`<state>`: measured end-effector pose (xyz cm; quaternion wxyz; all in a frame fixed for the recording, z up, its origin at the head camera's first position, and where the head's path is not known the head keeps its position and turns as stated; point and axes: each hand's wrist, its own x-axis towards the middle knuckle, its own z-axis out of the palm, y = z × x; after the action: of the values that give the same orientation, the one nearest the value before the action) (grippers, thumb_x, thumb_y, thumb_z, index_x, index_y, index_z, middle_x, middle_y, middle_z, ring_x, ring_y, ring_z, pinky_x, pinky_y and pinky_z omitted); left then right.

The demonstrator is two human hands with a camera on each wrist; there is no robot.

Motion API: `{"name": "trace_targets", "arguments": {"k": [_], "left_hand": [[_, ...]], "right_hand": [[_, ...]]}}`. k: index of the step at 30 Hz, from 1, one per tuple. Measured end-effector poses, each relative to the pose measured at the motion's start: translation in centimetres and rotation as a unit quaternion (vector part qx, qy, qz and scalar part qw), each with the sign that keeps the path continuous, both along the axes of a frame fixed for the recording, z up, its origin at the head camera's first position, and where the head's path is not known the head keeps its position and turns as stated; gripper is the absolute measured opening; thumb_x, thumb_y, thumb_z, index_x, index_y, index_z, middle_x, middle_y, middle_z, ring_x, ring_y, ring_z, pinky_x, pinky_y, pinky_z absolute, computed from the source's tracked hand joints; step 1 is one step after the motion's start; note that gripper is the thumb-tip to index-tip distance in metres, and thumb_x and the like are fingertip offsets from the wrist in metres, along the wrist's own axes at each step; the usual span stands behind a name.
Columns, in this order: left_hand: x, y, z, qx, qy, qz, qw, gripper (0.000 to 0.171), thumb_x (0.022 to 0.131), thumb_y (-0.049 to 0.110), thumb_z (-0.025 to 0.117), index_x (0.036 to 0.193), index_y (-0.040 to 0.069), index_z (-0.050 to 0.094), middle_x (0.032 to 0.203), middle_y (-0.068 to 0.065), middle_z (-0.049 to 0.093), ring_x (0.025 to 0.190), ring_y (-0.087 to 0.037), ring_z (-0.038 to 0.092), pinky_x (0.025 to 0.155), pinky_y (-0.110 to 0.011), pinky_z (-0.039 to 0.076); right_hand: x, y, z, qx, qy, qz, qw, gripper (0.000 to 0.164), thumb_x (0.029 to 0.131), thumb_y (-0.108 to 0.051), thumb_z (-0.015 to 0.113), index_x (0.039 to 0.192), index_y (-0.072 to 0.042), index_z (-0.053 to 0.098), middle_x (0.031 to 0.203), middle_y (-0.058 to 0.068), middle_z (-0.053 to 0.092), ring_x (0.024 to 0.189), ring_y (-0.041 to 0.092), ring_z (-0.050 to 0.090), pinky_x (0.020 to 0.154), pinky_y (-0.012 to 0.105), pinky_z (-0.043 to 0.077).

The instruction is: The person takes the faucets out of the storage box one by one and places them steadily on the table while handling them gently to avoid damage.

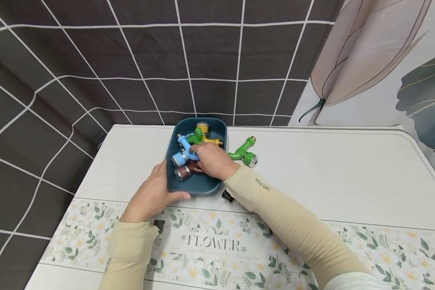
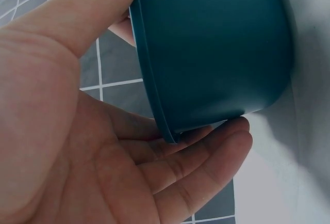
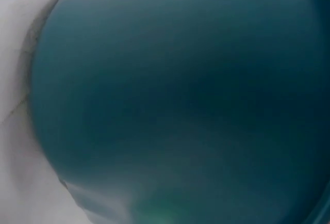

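Observation:
A dark teal plastic basin (image 1: 199, 187) stands at the back of the table, holding several taps. My left hand (image 1: 150, 193) grips its near left corner, thumb along the front and fingers against the side wall; the left wrist view shows them on the basin (image 2: 216, 53). Inside, my right hand (image 1: 214, 161) pinches a light blue tap (image 1: 183, 146), its fingertips partly hidden. Beneath lies a brown tap (image 1: 183, 173), partly covered by that hand. A green tap (image 1: 195, 137) and a yellow tap (image 1: 203, 128) lie farther back. Only the basin wall (image 3: 180, 100) fills the right wrist view.
Another green tap (image 1: 243, 150) lies on the white table cover (image 1: 330, 173), just right of the basin. Behind the table hangs a dark grid-patterned cloth (image 1: 214, 52). A floral strip (image 1: 214, 249) crosses the front of the cover.

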<state>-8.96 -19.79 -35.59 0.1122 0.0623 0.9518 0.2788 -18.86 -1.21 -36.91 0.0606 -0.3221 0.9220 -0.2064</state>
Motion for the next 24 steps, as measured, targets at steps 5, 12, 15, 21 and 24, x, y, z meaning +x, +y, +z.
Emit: {"name": "trace_targets", "arguments": {"k": [5,12,15,21,24], "left_hand": [[0.12,-0.01,0.03,-0.004,0.0,-0.001,1.0,0.12,0.081,0.04,0.085,0.157,-0.009,0.005,0.158,-0.031,0.023,0.143,-0.041,0.032,0.112,-0.057,0.035],[0.13,0.13,-0.07,0.001,-0.004,0.001,1.0,0.121,0.081,0.04,0.085,0.157,-0.008,0.004,0.158,-0.031,0.023,0.142,-0.042,0.033,0.111,-0.057,0.035],[0.15,0.15,0.03,-0.002,0.0,0.0,1.0,0.121,0.081,0.04,0.085,0.157,-0.009,0.005,0.157,-0.031,0.023,0.142,-0.043,0.033,0.111,-0.058,0.035],[0.13,0.08,0.05,-0.003,0.003,-0.003,1.0,0.121,0.081,0.041,0.084,0.157,-0.01,0.005,0.157,-0.032,0.023,0.142,-0.043,0.034,0.111,-0.058,0.035],[0.14,0.04,0.08,-0.005,0.002,-0.002,1.0,0.12,0.081,0.04,0.084,0.157,-0.01,0.005,0.157,-0.032,0.023,0.142,-0.043,0.034,0.111,-0.058,0.035]], "right_hand": [[0.11,-0.07,-0.11,0.002,-0.007,-0.004,1.0,0.041,0.094,-0.009,0.07,0.134,-0.005,0.061,0.117,0.011,0.069,0.1,0.021,0.065,0.089,0.035,0.054],[0.23,-0.14,-0.12,-0.006,-0.01,-0.01,1.0,0.036,0.095,-0.007,0.068,0.13,-0.004,0.059,0.108,0.012,0.069,0.091,0.021,0.064,0.081,0.034,0.055],[0.29,-0.15,-0.1,-0.013,-0.013,-0.01,1.0,0.036,0.095,-0.008,0.068,0.13,-0.003,0.059,0.108,0.012,0.068,0.089,0.02,0.063,0.081,0.034,0.054],[0.45,-0.07,-0.02,-0.015,-0.019,-0.011,1.0,0.041,0.096,-0.006,0.067,0.136,-0.004,0.058,0.11,0.014,0.069,0.089,0.019,0.064,0.079,0.033,0.054],[0.43,-0.05,-0.05,-0.016,-0.017,-0.009,1.0,0.045,0.095,-0.004,0.067,0.139,-0.003,0.057,0.115,0.015,0.07,0.091,0.019,0.064,0.08,0.032,0.054]]}}
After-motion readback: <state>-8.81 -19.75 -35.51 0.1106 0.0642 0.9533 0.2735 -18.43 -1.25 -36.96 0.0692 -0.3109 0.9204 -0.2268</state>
